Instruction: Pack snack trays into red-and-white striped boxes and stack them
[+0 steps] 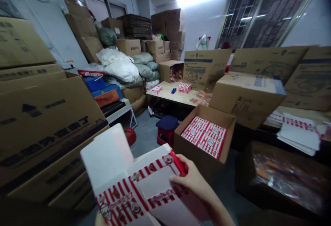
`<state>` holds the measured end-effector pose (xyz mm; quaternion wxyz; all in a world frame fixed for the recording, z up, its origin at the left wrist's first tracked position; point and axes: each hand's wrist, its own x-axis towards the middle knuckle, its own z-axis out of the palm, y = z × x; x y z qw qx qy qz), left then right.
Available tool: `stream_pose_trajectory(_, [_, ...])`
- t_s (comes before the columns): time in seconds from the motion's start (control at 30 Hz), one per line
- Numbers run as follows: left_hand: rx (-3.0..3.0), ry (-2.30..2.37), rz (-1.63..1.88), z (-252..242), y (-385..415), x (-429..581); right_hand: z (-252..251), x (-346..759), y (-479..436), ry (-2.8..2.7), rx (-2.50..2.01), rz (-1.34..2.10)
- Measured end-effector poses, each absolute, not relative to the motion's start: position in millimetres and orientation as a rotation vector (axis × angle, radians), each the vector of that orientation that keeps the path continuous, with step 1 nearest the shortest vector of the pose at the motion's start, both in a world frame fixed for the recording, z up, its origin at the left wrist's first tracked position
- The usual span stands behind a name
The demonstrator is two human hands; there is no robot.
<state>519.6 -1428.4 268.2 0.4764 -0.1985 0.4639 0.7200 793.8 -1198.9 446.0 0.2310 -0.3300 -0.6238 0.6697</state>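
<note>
Cardboard cartons (pixel 51 122) and stuffed sacks (pixel 119 67) crowd a storeroom. Low in view, the right hand (pixel 192 181) clasps the edge of a half-folded red-and-white striped paper box (pixel 116 198), fingers curled around it. The left hand (pixel 99 219) shows only at the bottom edge, its grip impossible to tell. Just beyond, an open carton (pixel 190 139) on the floor holds flat striped boxes (pixel 204 137).
</note>
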Motion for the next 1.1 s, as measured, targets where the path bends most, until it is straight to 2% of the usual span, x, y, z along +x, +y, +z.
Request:
stream_pose_trajectory(0.27, [-0.413,1.226,1.671,264.1,-1180.7,305.0,396.0,641.4,-990.1,-1.129,-1.133,1.965])
stream_pose_trajectory(0.5, [-0.373,1.21,1.586,277.7,-997.1,144.7,370.6,487.8,-804.5,-1.03,-1.163,2.027])
stream_pose_trajectory(0.73, [-0.319,1.311,1.438,255.9,-814.5,-13.5,345.7,339.6,-656.7,-0.98,-1.257,1.918])
stream_pose_trajectory(0.9, [-0.121,1.225,1.206,287.5,-665.2,-115.3,334.4,261.8,-557.4,-0.793,-1.377,1.846])
stream_pose_trajectory(1.1, [0.493,1.212,1.007,324.1,-478.9,-207.8,328.8,202.1,-435.9,-0.572,-1.462,1.719])
